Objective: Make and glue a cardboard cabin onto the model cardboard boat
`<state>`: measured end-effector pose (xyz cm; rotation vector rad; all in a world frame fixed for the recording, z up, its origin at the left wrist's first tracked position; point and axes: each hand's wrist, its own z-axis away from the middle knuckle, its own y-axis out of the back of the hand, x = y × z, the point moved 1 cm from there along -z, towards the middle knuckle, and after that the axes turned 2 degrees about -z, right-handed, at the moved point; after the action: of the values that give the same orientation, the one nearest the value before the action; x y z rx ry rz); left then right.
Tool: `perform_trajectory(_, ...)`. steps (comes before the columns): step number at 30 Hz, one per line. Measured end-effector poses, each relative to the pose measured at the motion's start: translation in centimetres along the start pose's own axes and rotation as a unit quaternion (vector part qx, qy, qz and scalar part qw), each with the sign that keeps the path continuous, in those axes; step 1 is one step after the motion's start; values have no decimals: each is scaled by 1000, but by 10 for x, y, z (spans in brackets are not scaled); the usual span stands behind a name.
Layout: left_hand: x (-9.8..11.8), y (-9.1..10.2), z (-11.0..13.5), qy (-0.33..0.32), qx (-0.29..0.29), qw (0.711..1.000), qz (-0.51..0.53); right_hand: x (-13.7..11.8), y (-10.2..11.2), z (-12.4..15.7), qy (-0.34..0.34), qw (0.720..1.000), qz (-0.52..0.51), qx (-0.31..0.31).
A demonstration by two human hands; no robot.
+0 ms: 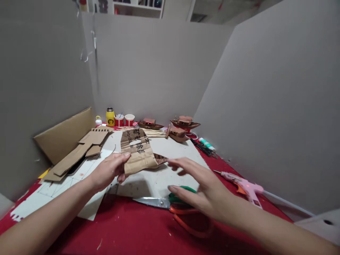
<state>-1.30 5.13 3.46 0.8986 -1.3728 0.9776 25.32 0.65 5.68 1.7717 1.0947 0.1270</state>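
My left hand [114,168] pinches the edge of a bent brown cardboard piece [139,152] printed with dark characters. Behind its right side a pointed brown piece with small dark stripes [160,159] shows in part; how the two are joined is hidden. My right hand [196,182] is open, thumb and fingers apart, with its fingertips close to that pointed end; whether they touch it I cannot tell. Below it lie scissors [159,202] with one green and one orange handle, the blades pointing left. The hand covers part of the handles.
Cardboard pieces [79,152] lie at the left over white paper [92,205]. Model boats [185,122], sticks [156,133], red cups [129,119] and a yellow bottle [110,117] stand at the back. A pink glue gun [247,186] with its cord lies right. Grey panels [159,71] enclose the red table.
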Motion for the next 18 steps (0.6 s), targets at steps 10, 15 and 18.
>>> perform_trajectory(10,14,-24,9,41,29,999,-18,-18,-13,-37,39,981,-185,51)
perform_trajectory(15,22,-11,11,-70,150,986,-25,-13,-1,-46,-67,891,-446,43)
perform_trajectory(18,38,-10,18,-179,208,957,-98,-9,7,-51,-79,857,-507,53)
